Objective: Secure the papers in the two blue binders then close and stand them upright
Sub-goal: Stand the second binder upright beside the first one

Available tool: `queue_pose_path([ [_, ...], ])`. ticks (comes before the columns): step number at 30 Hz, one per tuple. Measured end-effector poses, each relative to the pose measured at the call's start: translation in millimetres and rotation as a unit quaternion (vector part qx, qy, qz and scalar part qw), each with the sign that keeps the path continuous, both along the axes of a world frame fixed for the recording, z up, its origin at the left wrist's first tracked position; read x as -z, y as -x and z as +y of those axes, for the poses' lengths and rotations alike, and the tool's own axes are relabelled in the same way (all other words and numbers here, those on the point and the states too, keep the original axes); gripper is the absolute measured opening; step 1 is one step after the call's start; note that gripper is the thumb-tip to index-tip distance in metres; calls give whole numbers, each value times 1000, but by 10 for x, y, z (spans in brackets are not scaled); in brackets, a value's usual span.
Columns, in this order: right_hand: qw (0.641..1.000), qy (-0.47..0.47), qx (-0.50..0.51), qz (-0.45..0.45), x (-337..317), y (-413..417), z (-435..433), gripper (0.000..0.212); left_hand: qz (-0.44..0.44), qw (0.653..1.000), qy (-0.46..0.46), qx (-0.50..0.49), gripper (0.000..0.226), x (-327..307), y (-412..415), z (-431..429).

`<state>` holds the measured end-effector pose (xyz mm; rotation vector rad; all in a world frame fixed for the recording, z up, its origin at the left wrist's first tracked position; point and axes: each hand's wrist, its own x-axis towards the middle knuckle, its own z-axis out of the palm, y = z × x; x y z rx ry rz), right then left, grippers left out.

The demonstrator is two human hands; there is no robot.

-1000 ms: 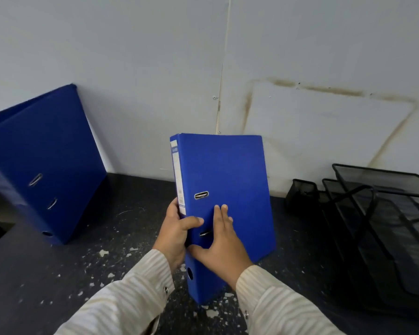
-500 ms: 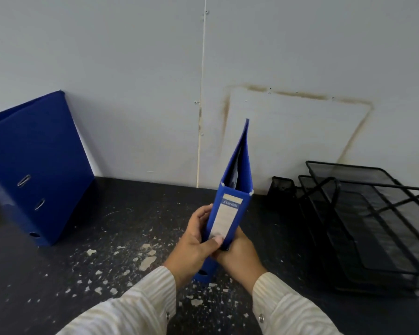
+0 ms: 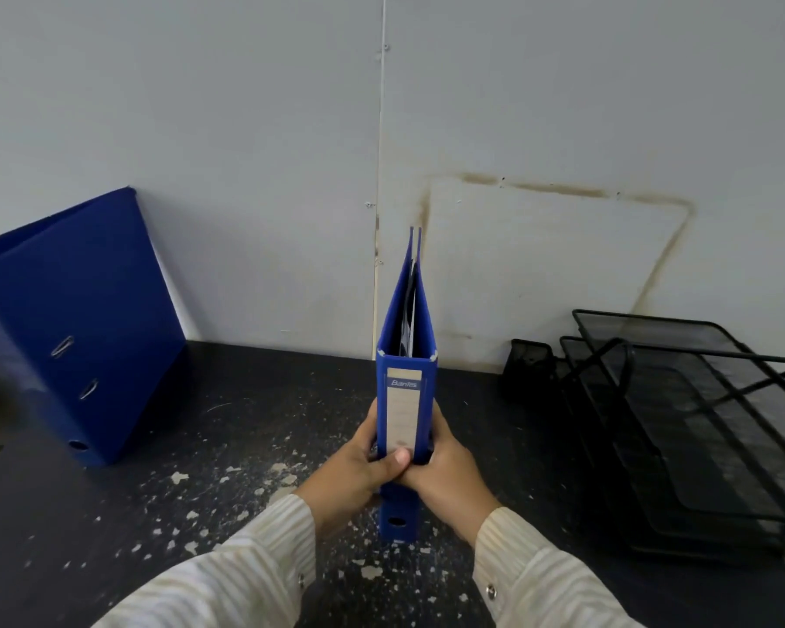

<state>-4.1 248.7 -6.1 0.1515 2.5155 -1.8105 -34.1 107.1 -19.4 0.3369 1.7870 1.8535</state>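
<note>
A closed blue binder (image 3: 406, 355) stands upright on the dark countertop (image 3: 245, 423), its labelled spine facing me, paper edges visible between its covers at the top. My left hand (image 3: 363, 469) grips its left side with the thumb across the spine. My right hand (image 3: 449, 473) clasps its right side. A second blue binder (image 3: 78, 319) stands closed at the far left, leaning against the wall, spine hole near the counter.
Black mesh paper trays (image 3: 680, 428) and a small black mesh holder (image 3: 529, 360) sit at the right against the wall. White flakes litter the countertop around the held binder. The grey wall (image 3: 291, 174) rises just behind everything.
The held binder has turned from showing its cover to spine facing me and straightened from a tilt to vertical. Both hands shifted to grip its two sides.
</note>
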Motion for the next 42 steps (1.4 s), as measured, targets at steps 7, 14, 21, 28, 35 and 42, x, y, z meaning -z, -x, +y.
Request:
queue_pose_path([
  [7, 1000, 4, -12, -15, -39, 48, -133, 88, -6, 999, -3, -46, 69, -8, -59, -103],
  [14, 998, -3, -55, -9, -138, 264, -668, 82, 12, 997, 21, -75, 68, -122, 37, -696],
  [21, 995, 17, -99, 13, -164, 514, -1615, 84, 16, 992, 29, -121, 69, -178, 194, -1673],
  [28, 993, 10, -114, 15, -254, 762, -2679, 84, 26, 989, 14, -142, 62, -218, 447, -2676],
  [35, 995, -15, -94, 15, -140, 999, -3220, 85, 34, 988, 33, -145, 70, -175, 676, -3188],
  [42, 994, -50, -92, 11, -61, 1092, -3327, 79, 37, 987, 56, -144, 68, -106, 739, -3324],
])
